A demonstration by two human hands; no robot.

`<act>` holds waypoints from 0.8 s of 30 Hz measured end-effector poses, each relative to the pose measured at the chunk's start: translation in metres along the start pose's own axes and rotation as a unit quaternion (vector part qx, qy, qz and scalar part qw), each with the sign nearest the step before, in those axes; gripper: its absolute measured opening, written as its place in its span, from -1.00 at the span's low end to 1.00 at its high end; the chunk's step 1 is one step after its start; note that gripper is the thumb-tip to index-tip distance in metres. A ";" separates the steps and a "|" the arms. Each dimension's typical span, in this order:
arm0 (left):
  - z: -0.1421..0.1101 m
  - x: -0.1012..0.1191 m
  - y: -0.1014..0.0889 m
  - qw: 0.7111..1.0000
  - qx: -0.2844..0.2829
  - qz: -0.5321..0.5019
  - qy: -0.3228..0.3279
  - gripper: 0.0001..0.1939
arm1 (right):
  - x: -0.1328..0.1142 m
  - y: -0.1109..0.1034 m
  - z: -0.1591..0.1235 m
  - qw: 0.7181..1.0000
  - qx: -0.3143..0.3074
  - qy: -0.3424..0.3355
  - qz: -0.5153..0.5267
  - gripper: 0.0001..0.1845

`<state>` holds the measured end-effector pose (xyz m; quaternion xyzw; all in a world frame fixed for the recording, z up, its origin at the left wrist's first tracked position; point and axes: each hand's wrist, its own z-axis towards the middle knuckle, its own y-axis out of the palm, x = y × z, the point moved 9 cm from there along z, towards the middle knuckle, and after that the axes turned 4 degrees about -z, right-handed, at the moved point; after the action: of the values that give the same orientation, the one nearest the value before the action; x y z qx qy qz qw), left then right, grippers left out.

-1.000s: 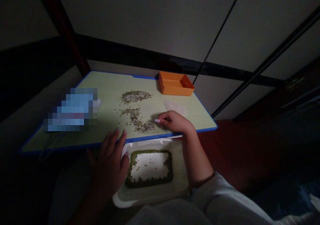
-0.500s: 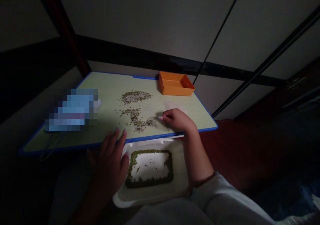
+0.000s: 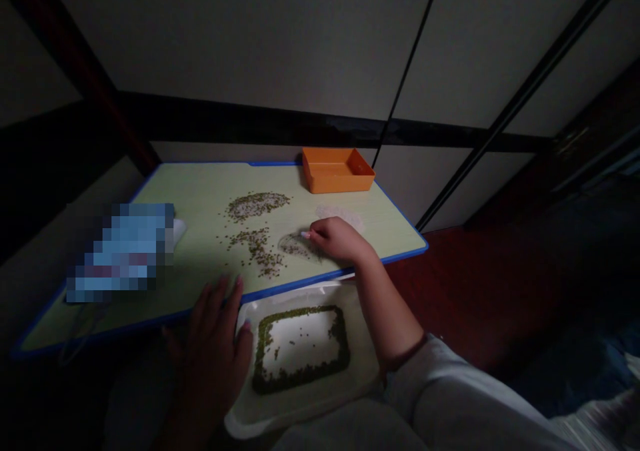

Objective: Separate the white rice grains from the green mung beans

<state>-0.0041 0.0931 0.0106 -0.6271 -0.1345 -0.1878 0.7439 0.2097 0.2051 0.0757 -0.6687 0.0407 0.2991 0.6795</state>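
My right hand is closed in a pinch low over the light yellow table. From its fingertips a thin, dark, see-through curved piece seems to reach out over scattered grains; its kind I cannot make out. Left of it lies a loose patch of small green beans mixed with pale grains. A wider mixed pile sits behind, and a patch of whitish grains lies beyond the hand. With fingers spread, my left hand rests by the table's front edge and the tub's left rim, holding nothing.
A white tub stands below the table's front edge, green beans lining the edges of its bottom. An orange box is at the back right. A blue blurred-out item lies at left. Cabinet panels rise behind the blue-edged table.
The whole view has shifted a little, so the table sits further left. The curved piece at my right fingertips shows more clearly. My left hand stays spread near the tub.
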 end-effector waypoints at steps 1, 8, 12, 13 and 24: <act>0.000 0.000 0.000 1.000 -0.001 0.000 0.000 -0.42 | 0.003 -0.002 0.000 1.000 0.007 0.005 0.001 -0.64; 0.001 0.000 -0.001 1.000 0.001 0.011 0.005 -0.41 | 0.033 -0.027 -0.011 0.992 0.077 0.088 -0.042 -0.67; 0.001 0.000 -0.001 1.000 0.008 0.016 0.010 -0.41 | 0.040 -0.034 -0.010 0.979 0.103 0.139 -0.111 -0.65; 0.001 0.000 -0.002 1.000 0.010 0.017 0.010 -0.41 | 0.039 -0.035 -0.008 0.975 0.110 0.142 -0.133 -0.63; 0.003 -0.007 0.004 0.999 0.004 0.028 0.019 -0.42 | -0.002 -0.023 0.015 0.979 0.108 0.099 -0.141 -0.57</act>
<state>-0.0083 0.0974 0.0047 -0.6239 -0.1033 -0.1784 0.7538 0.2128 0.2202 0.0985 -0.6166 0.0456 0.1267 0.7757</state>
